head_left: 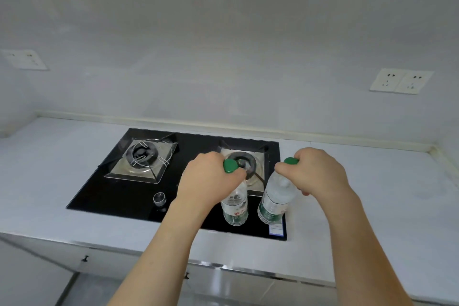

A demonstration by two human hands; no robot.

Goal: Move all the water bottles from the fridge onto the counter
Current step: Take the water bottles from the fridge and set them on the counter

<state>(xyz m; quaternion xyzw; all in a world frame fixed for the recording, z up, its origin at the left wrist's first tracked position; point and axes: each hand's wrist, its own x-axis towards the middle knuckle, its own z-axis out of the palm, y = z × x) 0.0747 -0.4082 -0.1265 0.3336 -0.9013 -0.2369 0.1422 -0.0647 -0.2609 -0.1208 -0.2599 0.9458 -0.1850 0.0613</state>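
My fingers (238, 176) on the left hand (208, 179) are curled round the neck of the left bottle (236, 206), just under its green cap (229, 165). The fingers on the right hand (315, 171) are wrapped the same way round the neck of the right bottle (274, 199), whose green cap (291, 161) shows above my knuckles. Both hands hold their bottles from the top.

I take the black gas hob (119, 194) as my landmark. Both bottles are over its near right corner, in front of its right burner (244, 163). The left bottle looks close to upright; the right one leans, its base toward the left bottle and its cap toward the hob's right edge. I cannot tell whether either base touches the glass. The two bottles are just beside each other, not touching as far as I can see.

A control knob (159, 198) sits on the hob to the left of the left bottle, and the left burner (144, 156) lies behind it. The pale worktop (49, 176) surrounds the hob on all sides. A double wall socket (401, 81) is on the wall behind and to the right of the hob.
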